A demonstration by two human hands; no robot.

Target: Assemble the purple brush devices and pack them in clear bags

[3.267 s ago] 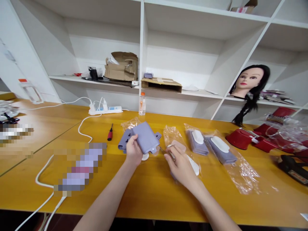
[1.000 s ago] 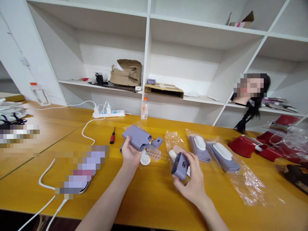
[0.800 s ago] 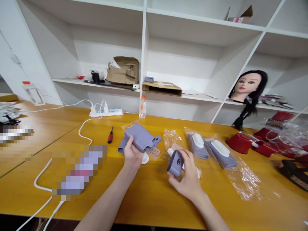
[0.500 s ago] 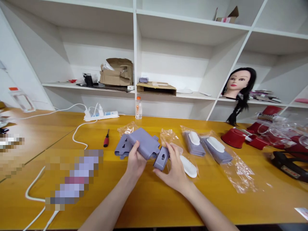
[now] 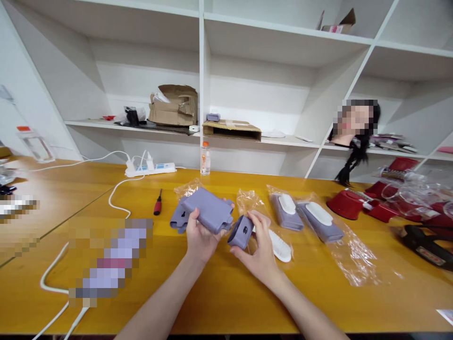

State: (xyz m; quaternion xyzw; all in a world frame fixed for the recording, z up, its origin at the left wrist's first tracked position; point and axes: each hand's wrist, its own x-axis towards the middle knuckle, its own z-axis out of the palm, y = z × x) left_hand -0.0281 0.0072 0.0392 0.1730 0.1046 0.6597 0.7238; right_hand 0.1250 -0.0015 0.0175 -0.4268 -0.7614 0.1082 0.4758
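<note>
My left hand (image 5: 200, 234) grips a lavender plastic housing (image 5: 208, 210), a flat hollow casing with a notched part (image 5: 179, 220) at its left end. My right hand (image 5: 257, 243) holds a short lavender end piece (image 5: 240, 232) with a small dark hole in its face. That piece is just right of the housing's end, and a narrow gap seems to separate them. A white oval brush-like part (image 5: 280, 245) lies on clear plastic (image 5: 249, 200) just beyond my right fingers. My palms hide part of the housing.
Two bagged lavender-and-white items (image 5: 287, 211) lie to the right, with a red-handled screwdriver (image 5: 157, 202) to the left. A power strip (image 5: 150, 169), white cables, a bottle (image 5: 205, 158), red objects (image 5: 345, 205) and a black tool (image 5: 424, 246) share the yellow table (image 5: 226, 307). White shelves stand behind.
My right hand has carried the end piece left, close to the housing. The white brush-like part now shows beside my right hand. My left hand still holds the housing.
</note>
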